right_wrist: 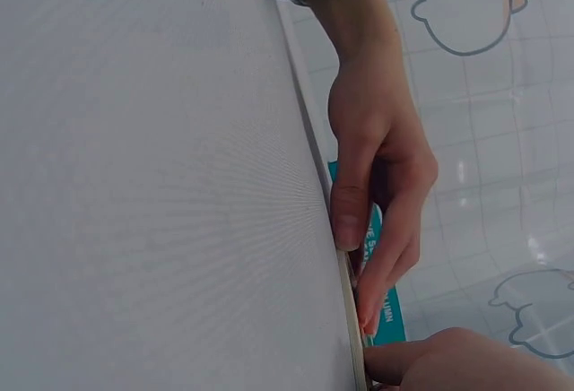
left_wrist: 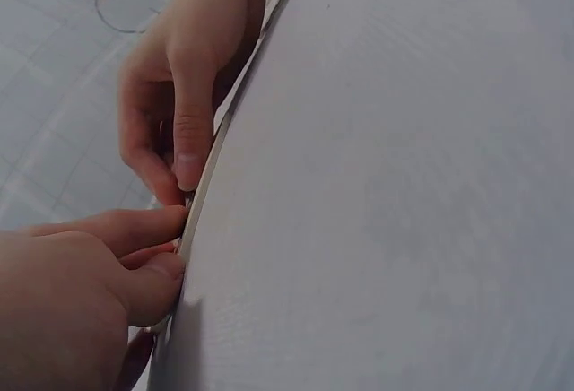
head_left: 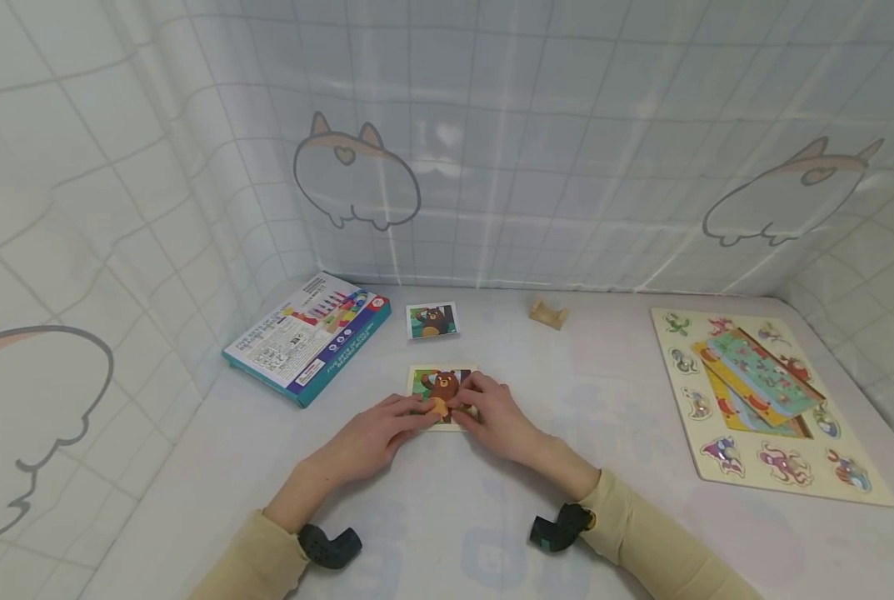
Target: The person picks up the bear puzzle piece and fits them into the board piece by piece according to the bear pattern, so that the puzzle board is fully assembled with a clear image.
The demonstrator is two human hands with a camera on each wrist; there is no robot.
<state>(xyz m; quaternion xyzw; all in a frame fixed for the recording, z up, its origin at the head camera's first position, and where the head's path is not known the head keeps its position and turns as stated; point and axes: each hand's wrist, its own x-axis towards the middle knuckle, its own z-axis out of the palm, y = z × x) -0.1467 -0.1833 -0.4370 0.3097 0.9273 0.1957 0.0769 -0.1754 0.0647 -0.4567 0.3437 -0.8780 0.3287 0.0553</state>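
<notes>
A small bear puzzle board (head_left: 420, 382) lies on the table in the head view, its picture showing a brown bear on green. At its lower middle, a yellow-orange puzzle piece (head_left: 439, 407) shows between the fingertips of both hands. My left hand (head_left: 375, 435) pinches it from the left, thumb low and fingers above. From the right, my right hand (head_left: 497, 419) does the same with thumb and forefinger. Both wrist views see the board edge-on, with the left hand (left_wrist: 67, 292) and right hand (right_wrist: 462, 364) meeting over it. Fingers hide much of the piece.
Behind the board lies a bear picture card (head_left: 433, 320). A teal-sided box (head_left: 307, 337) is at left, and a small wooden stand (head_left: 548, 313) at the back. To the right, a large animal peg puzzle (head_left: 731, 454) carries stacked colourful boards (head_left: 765, 375).
</notes>
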